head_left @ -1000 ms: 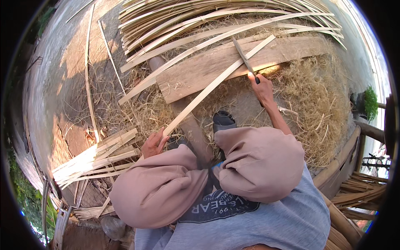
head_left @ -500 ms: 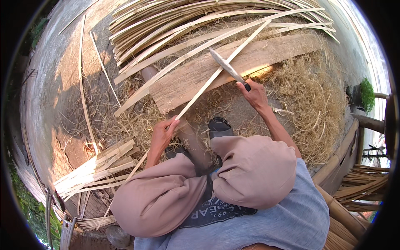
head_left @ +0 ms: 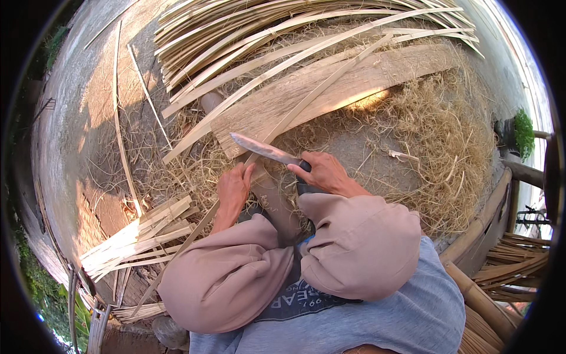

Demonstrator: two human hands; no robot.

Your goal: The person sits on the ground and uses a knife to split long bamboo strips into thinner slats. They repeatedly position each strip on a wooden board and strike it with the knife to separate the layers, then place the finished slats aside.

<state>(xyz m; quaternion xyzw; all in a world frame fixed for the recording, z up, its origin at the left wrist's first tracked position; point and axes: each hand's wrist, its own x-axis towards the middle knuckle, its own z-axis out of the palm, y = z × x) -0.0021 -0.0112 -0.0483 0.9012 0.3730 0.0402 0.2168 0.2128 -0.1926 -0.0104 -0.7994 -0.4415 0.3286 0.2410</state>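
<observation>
A long, pale bamboo strip [head_left: 321, 88] runs slantwise from beside my left leg up across a wooden plank [head_left: 365, 79]. My left hand [head_left: 234, 187] pinches this strip below the plank's near left corner. In my right hand [head_left: 327, 172] is a knife [head_left: 265, 148], gripped by its black handle. The blade points left and lies across the strip just above my left fingers. Whether its edge cuts into the strip, I cannot tell.
A large pile of bamboo strips [head_left: 218, 44] lies beyond the plank. A smaller bundle of strips [head_left: 138, 242] is at the left. Curly shavings [head_left: 442, 135] cover the ground at right. Bamboo poles [head_left: 480, 218] stand along the right side.
My right hand has drawn the knife down along the strip, toward my left hand and my knees. The strip has turned its darker face up. My left hand keeps its hold.
</observation>
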